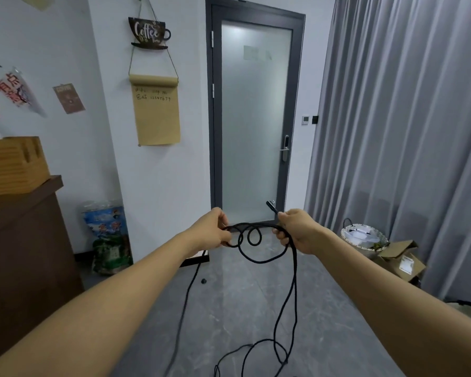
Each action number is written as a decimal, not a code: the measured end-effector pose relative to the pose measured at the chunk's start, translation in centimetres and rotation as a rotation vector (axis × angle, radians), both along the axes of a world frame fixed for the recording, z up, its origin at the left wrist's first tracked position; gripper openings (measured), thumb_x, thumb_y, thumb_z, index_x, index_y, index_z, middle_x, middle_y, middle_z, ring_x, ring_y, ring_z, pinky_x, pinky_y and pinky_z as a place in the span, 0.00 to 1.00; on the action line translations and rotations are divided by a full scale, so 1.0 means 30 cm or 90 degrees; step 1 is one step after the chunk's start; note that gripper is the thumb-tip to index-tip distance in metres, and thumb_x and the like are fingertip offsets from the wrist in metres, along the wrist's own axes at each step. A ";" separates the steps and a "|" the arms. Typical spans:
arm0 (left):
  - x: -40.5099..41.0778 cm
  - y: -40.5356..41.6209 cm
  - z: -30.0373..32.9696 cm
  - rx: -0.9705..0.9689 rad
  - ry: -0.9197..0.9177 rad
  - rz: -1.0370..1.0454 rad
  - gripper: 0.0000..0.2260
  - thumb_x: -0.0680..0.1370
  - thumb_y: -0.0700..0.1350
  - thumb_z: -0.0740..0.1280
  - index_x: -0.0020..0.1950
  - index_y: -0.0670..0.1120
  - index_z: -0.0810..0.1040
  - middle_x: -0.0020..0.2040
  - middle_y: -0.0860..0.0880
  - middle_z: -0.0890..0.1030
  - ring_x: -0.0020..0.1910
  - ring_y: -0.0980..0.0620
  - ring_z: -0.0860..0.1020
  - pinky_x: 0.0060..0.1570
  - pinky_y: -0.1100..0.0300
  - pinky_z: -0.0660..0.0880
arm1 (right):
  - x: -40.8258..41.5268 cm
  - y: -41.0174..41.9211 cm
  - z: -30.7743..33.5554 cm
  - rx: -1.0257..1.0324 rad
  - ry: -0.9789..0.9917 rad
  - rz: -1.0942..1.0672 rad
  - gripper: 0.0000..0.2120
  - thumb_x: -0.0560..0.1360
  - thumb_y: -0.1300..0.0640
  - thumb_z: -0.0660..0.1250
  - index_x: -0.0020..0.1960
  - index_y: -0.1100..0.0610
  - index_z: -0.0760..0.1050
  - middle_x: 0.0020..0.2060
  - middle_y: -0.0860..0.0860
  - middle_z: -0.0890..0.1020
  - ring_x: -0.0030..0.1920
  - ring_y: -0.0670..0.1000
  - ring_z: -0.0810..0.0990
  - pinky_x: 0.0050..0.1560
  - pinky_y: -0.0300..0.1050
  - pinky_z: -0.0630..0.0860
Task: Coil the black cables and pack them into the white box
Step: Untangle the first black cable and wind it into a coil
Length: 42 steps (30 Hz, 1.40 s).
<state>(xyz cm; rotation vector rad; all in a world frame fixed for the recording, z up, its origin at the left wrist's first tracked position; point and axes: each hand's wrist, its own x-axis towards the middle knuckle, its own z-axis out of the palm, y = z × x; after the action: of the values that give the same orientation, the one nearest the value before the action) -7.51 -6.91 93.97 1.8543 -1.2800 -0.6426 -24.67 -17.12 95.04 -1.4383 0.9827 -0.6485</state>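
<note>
Holding a black cable in both hands, out in front of you at mid-frame. Your left hand curls its fingers round small loops of it; your right hand grips the plug end, which sticks up past the fist. Slack hangs from both hands to the grey tile floor and loops near you. Far ahead: frosted glass door. Right: grey curtain, woven basket, cardboard box. Left: brown cabinet.
</note>
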 end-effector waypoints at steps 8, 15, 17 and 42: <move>0.024 0.005 -0.009 0.043 -0.354 0.165 0.07 0.72 0.41 0.67 0.46 0.48 0.70 0.51 0.50 0.71 0.41 0.49 0.73 0.35 0.59 0.68 | 0.037 0.021 0.000 -0.308 0.497 -0.032 0.11 0.81 0.62 0.52 0.56 0.56 0.72 0.49 0.53 0.75 0.30 0.47 0.60 0.28 0.37 0.55; 0.066 -0.009 -0.029 -0.034 0.229 0.324 0.06 0.80 0.32 0.55 0.47 0.39 0.70 0.45 0.41 0.74 0.38 0.48 0.79 0.43 0.51 0.80 | -0.020 -0.064 -0.053 -0.325 0.334 -0.207 0.09 0.79 0.67 0.53 0.58 0.67 0.64 0.44 0.59 0.73 0.41 0.57 0.72 0.36 0.47 0.68; 0.065 -0.003 -0.018 -0.060 0.580 0.322 0.12 0.80 0.28 0.51 0.41 0.37 0.70 0.39 0.42 0.74 0.29 0.53 0.75 0.29 0.60 0.79 | -0.033 -0.048 -0.054 -0.377 0.351 -0.216 0.09 0.78 0.69 0.52 0.58 0.66 0.64 0.47 0.61 0.75 0.42 0.59 0.72 0.39 0.50 0.68; 0.279 0.101 -0.045 0.053 0.341 0.364 0.05 0.77 0.29 0.58 0.47 0.35 0.72 0.42 0.42 0.78 0.22 0.57 0.63 0.17 0.70 0.60 | -0.120 -0.133 -0.117 -0.263 0.368 -0.307 0.14 0.77 0.67 0.56 0.62 0.69 0.64 0.59 0.66 0.74 0.59 0.64 0.74 0.53 0.53 0.71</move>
<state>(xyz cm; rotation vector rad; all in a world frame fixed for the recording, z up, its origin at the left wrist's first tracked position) 0.85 -3.87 92.62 1.8218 -0.3577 -0.8003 -28.28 -21.11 91.53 -1.8183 1.7606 -0.8361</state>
